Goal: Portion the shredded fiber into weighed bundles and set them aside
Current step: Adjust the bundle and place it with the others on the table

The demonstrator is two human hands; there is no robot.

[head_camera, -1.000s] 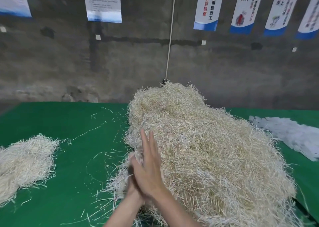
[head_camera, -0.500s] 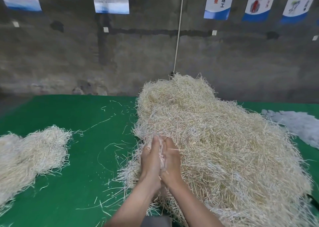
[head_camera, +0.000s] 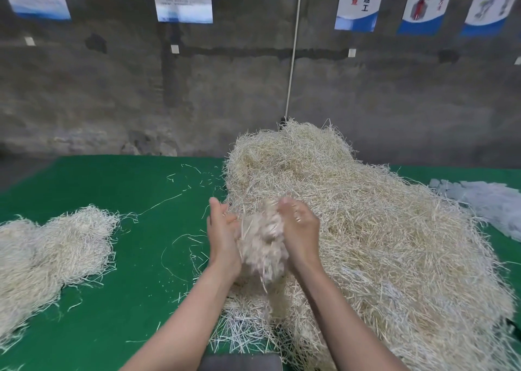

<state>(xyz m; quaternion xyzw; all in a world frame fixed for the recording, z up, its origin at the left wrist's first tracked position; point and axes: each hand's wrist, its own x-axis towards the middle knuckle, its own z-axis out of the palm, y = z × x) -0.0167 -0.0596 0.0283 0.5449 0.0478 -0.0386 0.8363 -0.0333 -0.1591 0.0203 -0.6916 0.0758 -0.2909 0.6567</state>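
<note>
**Item 1, handful of fiber.** A pale clump caught between your two palms, at the near-left flank of the main heap. Pressing from both sides probably keeps the loose strands together as one portion for weighing. It is blurred, so you cannot tell whether its trailing strands are free of the heap.

**Item 2, left hand.** It lies against the clump's left side with the palm inward and the fingers fairly straight, pointing away from you. It presses rather than grips.

**Item 3, right hand.** It is on the clump's right side, with the fingers curled over the top and holding it.

**Item 4, main heap.** It fills the right half of the green worktop, directly behind and beneath both hands, so stock stays within reach.

**Item 5, smaller pile.** It sits well apart on the left and is likely fiber already set aside.

**Item 6, pale sheets.** They lie at the far right, beside the heap. Their use is not evident.

**Item 7, grey flat object.** It is at the near edge, below your forearms. It may be the scale, but it is too cropped to tell.
</note>
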